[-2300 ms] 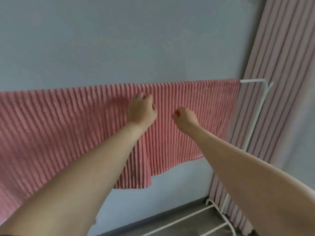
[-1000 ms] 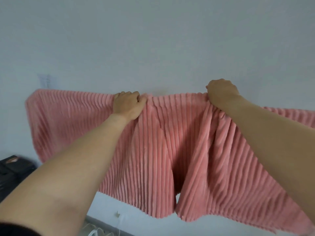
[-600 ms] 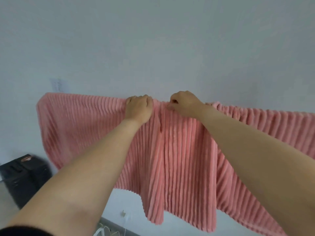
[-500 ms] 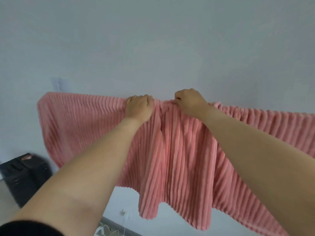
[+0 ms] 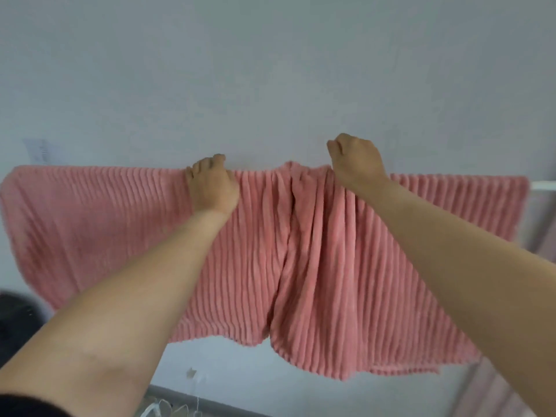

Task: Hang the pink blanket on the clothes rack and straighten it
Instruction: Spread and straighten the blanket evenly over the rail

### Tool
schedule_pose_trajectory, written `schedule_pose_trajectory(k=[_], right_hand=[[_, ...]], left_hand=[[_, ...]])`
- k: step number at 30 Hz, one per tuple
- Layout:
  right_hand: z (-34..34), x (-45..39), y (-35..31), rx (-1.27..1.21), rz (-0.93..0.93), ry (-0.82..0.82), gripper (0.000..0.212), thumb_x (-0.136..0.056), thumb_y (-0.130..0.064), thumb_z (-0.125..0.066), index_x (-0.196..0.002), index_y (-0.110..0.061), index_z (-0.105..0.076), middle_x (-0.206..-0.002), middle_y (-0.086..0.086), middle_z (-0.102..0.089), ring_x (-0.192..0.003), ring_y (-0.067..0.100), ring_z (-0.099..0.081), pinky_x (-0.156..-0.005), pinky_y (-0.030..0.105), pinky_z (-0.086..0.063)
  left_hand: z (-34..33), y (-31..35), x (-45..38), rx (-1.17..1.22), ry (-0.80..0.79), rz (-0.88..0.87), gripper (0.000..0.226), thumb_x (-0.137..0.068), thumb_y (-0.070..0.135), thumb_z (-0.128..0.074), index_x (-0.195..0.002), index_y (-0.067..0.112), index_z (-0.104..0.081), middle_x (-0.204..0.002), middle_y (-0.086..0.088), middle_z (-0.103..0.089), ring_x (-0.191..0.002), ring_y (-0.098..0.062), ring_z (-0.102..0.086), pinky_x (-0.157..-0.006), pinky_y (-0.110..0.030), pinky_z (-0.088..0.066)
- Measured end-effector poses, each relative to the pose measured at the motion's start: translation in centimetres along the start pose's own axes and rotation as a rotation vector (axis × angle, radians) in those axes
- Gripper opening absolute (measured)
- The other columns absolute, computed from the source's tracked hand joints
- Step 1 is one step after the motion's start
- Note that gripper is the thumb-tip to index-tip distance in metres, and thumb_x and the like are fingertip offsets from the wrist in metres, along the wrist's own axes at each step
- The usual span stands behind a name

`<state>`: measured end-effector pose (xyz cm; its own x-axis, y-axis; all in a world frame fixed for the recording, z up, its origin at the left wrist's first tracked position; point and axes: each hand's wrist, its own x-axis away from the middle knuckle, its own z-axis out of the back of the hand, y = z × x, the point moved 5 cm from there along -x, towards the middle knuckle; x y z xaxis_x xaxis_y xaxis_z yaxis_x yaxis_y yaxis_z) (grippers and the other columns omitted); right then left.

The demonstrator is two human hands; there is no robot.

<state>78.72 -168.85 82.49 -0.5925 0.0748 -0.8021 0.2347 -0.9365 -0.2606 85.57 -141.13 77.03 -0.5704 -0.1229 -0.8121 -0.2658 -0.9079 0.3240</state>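
The pink ribbed blanket (image 5: 301, 251) hangs over the top bar of the white clothes rack (image 5: 543, 185), whose bar end shows bare at the far right. My left hand (image 5: 212, 188) is closed on the blanket's top edge left of centre. My right hand (image 5: 356, 161) grips the top edge right of centre and lifts it a little above the bar line. Between the two hands the cloth bunches into a deep vertical fold. Most of the rack's bar is hidden under the blanket.
A pale wall fills the background, with a small paper label (image 5: 39, 150) at the left. A dark object (image 5: 15, 323) sits low at the left. Pink curtain (image 5: 511, 392) shows at the lower right. White rack feet (image 5: 156, 410) and a wall socket (image 5: 191, 372) appear below.
My right hand has moved to the right along the top edge and risen, widening the gap between my hands. The left hand keeps its hold. The view has shifted slightly right.
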Motion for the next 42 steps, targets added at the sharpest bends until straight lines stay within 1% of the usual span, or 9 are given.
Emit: schedule_pose_trajectory(k=[5,11,19,22,25,29,32,38,42], right_hand=[[4.5,4.4,6.3,0.069,-0.072,0.144,0.021,-0.096,-0.014,-0.042,-0.086,-0.003,-0.057,-0.084,0.012,-0.059,-0.080,0.030,-0.054,-0.069,0.043,-0.047],[10.1,10.5,13.8,0.190,-0.239,0.243,0.016,-0.088,-0.007,-0.050,-0.099,0.002,-0.058,-0.099,0.021,-0.059,-0.093,0.035,-0.052,-0.079,0.035,-0.034],[14.0,16.3,24.4,-0.086,-0.786,0.006,0.069,-0.094,-0.037,-0.063,-0.145,0.000,-0.035,-0.142,0.017,-0.045,-0.127,0.031,-0.049,-0.095,0.033,-0.042],[12.7,17.5,26.3,-0.316,-0.807,-0.032,0.051,-0.094,-0.033,-0.065,-0.134,-0.004,-0.051,-0.125,0.008,-0.061,-0.098,0.017,-0.062,-0.074,0.019,-0.044],[11.8,18.1,28.0,-0.347,-0.732,-0.031,0.018,-0.092,-0.021,-0.064,-0.084,-0.005,-0.062,-0.076,0.005,-0.063,-0.065,0.017,-0.056,-0.058,0.023,-0.044],[10.0,19.6,29.0,-0.284,-0.531,-0.196,0.031,-0.092,-0.016,-0.060,-0.063,-0.009,-0.054,-0.060,0.004,-0.055,-0.056,0.019,-0.051,-0.055,0.032,-0.039],[8.5,21.9,28.3,-0.324,-0.346,-0.398,0.033,-0.091,-0.014,-0.061,-0.058,-0.017,-0.058,-0.057,-0.004,-0.058,-0.054,0.013,-0.055,-0.057,0.031,-0.044],[11.3,19.0,33.1,-0.400,-0.393,-0.237,0.008,-0.091,-0.017,-0.057,-0.094,-0.015,-0.064,-0.081,-0.003,-0.066,-0.077,0.018,-0.066,-0.069,0.030,-0.052],[12.4,14.7,34.4,-0.604,-0.551,-0.127,0.044,-0.092,-0.027,-0.061,-0.131,-0.023,-0.043,-0.073,0.006,-0.068,-0.065,0.020,-0.067,-0.064,0.033,-0.056]], left_hand=[[0.8,11.8,4.3,0.202,0.150,-0.211,0.035,-0.081,0.021,-0.042,-0.105,0.014,-0.066,-0.105,-0.008,-0.061,-0.101,-0.032,-0.055,-0.086,-0.043,-0.044],[-1.2,25.0,8.9,0.459,0.024,-0.383,0.012,-0.082,0.013,-0.047,-0.082,0.011,-0.059,-0.074,-0.003,-0.061,-0.073,-0.023,-0.054,-0.066,-0.041,-0.046],[-3.5,35.5,14.5,0.687,-0.164,-0.363,0.011,-0.084,0.020,-0.051,-0.080,0.015,-0.059,-0.065,0.002,-0.063,-0.062,-0.024,-0.062,-0.063,-0.036,-0.049],[-4.8,37.8,16.8,0.706,-0.239,-0.322,0.013,-0.090,0.023,-0.054,-0.081,0.015,-0.060,-0.067,0.006,-0.062,-0.063,-0.015,-0.055,-0.064,-0.029,-0.038],[-6.6,40.0,18.6,0.648,-0.333,-0.306,0.024,-0.092,0.038,-0.054,-0.085,0.015,-0.057,-0.074,0.006,-0.063,-0.073,-0.021,-0.062,-0.068,-0.033,-0.044],[-8.2,41.8,20.0,0.437,-0.386,-0.158,0.064,-0.080,0.071,-0.053,-0.110,0.014,-0.054,-0.092,-0.003,-0.068,-0.084,-0.028,-0.067,-0.072,-0.040,-0.054],[-8.7,42.6,21.5,0.332,-0.334,-0.121,0.050,-0.082,0.055,-0.064,-0.107,0.013,-0.050,-0.093,-0.007,-0.068,-0.083,-0.032,-0.067,-0.064,-0.037,-0.050],[-8.4,43.6,21.6,0.217,-0.248,-0.059,0.021,-0.086,0.017,-0.056,-0.105,0.009,-0.052,-0.090,-0.015,-0.070,-0.083,-0.042,-0.067,-0.068,-0.042,-0.051],[-7.6,44.5,20.7,0.167,-0.190,-0.047,0.028,-0.085,0.019,-0.054,-0.109,0.009,-0.045,-0.084,-0.011,-0.068,-0.077,-0.041,-0.067,-0.060,-0.040,-0.049]])
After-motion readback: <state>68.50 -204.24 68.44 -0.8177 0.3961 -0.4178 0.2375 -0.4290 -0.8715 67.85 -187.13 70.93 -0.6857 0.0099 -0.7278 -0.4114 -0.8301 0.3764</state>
